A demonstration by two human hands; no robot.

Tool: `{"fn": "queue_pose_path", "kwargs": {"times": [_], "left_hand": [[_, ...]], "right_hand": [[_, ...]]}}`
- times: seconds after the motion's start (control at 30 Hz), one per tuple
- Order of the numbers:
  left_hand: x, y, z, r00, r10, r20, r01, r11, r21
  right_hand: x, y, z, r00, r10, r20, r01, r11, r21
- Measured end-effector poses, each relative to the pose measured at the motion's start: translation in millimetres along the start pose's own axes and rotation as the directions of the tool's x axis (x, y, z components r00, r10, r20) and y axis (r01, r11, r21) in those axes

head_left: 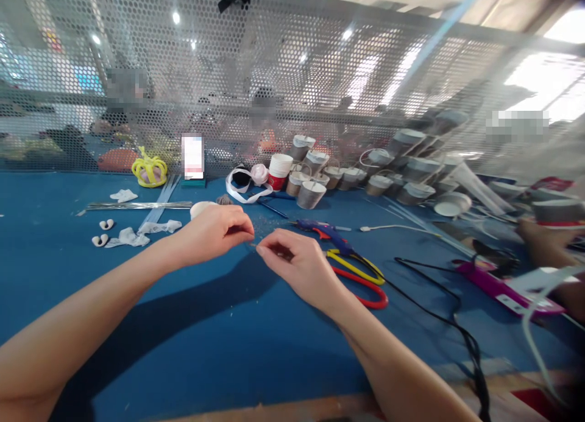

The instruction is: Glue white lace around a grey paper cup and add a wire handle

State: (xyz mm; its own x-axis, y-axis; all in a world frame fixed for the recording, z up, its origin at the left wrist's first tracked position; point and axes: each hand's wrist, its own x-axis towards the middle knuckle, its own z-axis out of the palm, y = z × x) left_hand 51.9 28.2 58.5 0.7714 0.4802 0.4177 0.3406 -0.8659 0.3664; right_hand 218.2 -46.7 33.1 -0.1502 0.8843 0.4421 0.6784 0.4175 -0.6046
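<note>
Above the blue tabletop (219, 349), my left hand (222, 230) and my right hand (295, 260) are close together, fingertips nearly meeting. Each is closed in a pinch. A tiny thin piece seems to show between the fingertips, too small to name. Just past my right hand lies a blue glue gun (315, 227) with a red trigger. Scissors with a yellow and a red handle (365, 293) lie beside my right wrist, their blades hidden. Behind my left hand, a white rounded thing (203, 209) is partly covered.
Metal wires (139, 206), clear strips (159, 203) and white lace scraps (128, 237) lie left. A yellow woven basket (150, 169) and a phone (192, 157) stand behind. Grey buckets (311, 193) crowd the back right. Black cables (439, 315) cross the right, near another person's hand (542, 245).
</note>
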Motion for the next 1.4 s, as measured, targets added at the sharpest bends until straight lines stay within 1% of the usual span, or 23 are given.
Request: {"fn": "queue_pose_path", "kwargs": {"times": [0.07,0.17,0.23,0.3,0.33,0.4,0.47,0.5,0.53,0.6,0.67,0.73,0.8,0.93,1.07,1.13,1.2,1.23,1.27,1.3,1.33,1.4], "left_hand": [[0.1,-2.0,1.7,0.998,-0.061,0.017,0.062,0.991,-0.12],[0.5,-4.7,8.4,0.987,-0.146,0.073,0.161,0.937,-0.309],[1.1,-4.9,15.4,0.979,-0.176,0.106,0.204,0.89,-0.408],[1.3,-3.0,22.8,0.975,-0.205,0.089,0.223,0.868,-0.443],[1.1,-1.3,26.0,0.975,-0.216,0.059,0.22,0.878,-0.425],[0.0,2.7,30.3,0.981,-0.194,-0.016,0.179,0.933,-0.313],[-1.7,6.6,30.6,0.992,-0.103,-0.068,0.094,0.987,-0.134],[-2.6,8.2,29.3,0.996,-0.046,-0.08,0.043,0.998,-0.037],[-3.3,9.2,27.1,0.997,0.007,-0.083,-0.003,0.999,0.055],[-3.9,9.9,20.9,0.994,0.081,-0.072,-0.066,0.98,0.189],[-3.2,8.7,13.7,0.993,0.108,-0.054,-0.091,0.965,0.246],[-1.5,6.2,7.3,0.994,0.106,-0.032,-0.096,0.969,0.228],[0.1,3.1,3.0,0.997,0.076,-0.015,-0.073,0.986,0.153],[1.1,-3.0,2.5,0.999,-0.044,0.007,0.044,0.997,-0.071],[1.2,-7.9,8.7,0.987,-0.142,0.072,0.157,0.944,-0.289],[1.5,-9.0,13.3,0.978,-0.169,0.12,0.204,0.894,-0.399],[1.7,-8.1,19.0,0.972,-0.18,0.152,0.232,0.85,-0.474],[1.5,-6.6,22.1,0.971,-0.188,0.15,0.237,0.845,-0.48],[1.0,-4.4,25.1,0.972,-0.195,0.13,0.233,0.859,-0.455],[0.3,-1.6,27.9,0.976,-0.197,0.092,0.218,0.891,-0.397],[-0.6,1.6,30.2,0.981,-0.187,0.046,0.192,0.93,-0.314],[-2.8,8.2,32.5,0.993,-0.114,-0.033,0.109,0.987,-0.119]], "right_hand": [[0.2,-0.4,0.0,0.997,0.074,0.008,-0.075,0.99,0.121],[0.8,0.2,1.1,0.987,0.158,-0.015,-0.148,0.95,0.277],[1.5,1.9,2.6,0.979,0.196,-0.046,-0.17,0.927,0.335],[2.1,4.8,4.5,0.971,0.221,-0.089,-0.179,0.924,0.339],[2.3,6.5,5.4,0.968,0.224,-0.117,-0.178,0.932,0.315],[2.3,9.7,6.7,0.964,0.195,-0.183,-0.154,0.964,0.216],[1.8,11.7,6.8,0.966,0.112,-0.232,-0.1,0.993,0.061],[1.5,11.9,6.4,0.97,0.059,-0.235,-0.066,0.998,-0.023],[1.1,11.5,5.7,0.975,0.009,-0.223,-0.032,0.995,-0.099],[0.5,9.5,4.0,0.985,-0.066,-0.162,0.032,0.978,-0.204],[0.2,6.4,2.1,0.99,-0.107,-0.094,0.082,0.968,-0.236],[0.1,3.4,0.4,0.992,-0.117,-0.039,0.106,0.972,-0.21],[0.0,1.3,-0.9,0.995,-0.097,-0.003,0.096,0.984,-0.149],[0.0,0.0,-2.1,1.0,0.002,0.016,-0.002,1.0,0.016],[0.7,1.3,-1.3,0.995,0.102,-0.001,-0.101,0.979,0.175],[1.5,3.2,-0.3,0.989,0.141,-0.034,-0.13,0.967,0.22],[2.5,5.9,1.1,0.983,0.162,-0.088,-0.138,0.962,0.234],[2.9,7.4,1.9,0.979,0.166,-0.116,-0.137,0.964,0.226],[3.3,8.9,2.6,0.976,0.164,-0.144,-0.133,0.97,0.203],[3.5,10.2,3.2,0.973,0.152,-0.173,-0.124,0.979,0.163],[3.6,11.4,3.7,0.971,0.128,-0.201,-0.108,0.988,0.106],[3.3,12.7,3.8,0.971,0.047,-0.233,-0.058,0.997,-0.041]]}}
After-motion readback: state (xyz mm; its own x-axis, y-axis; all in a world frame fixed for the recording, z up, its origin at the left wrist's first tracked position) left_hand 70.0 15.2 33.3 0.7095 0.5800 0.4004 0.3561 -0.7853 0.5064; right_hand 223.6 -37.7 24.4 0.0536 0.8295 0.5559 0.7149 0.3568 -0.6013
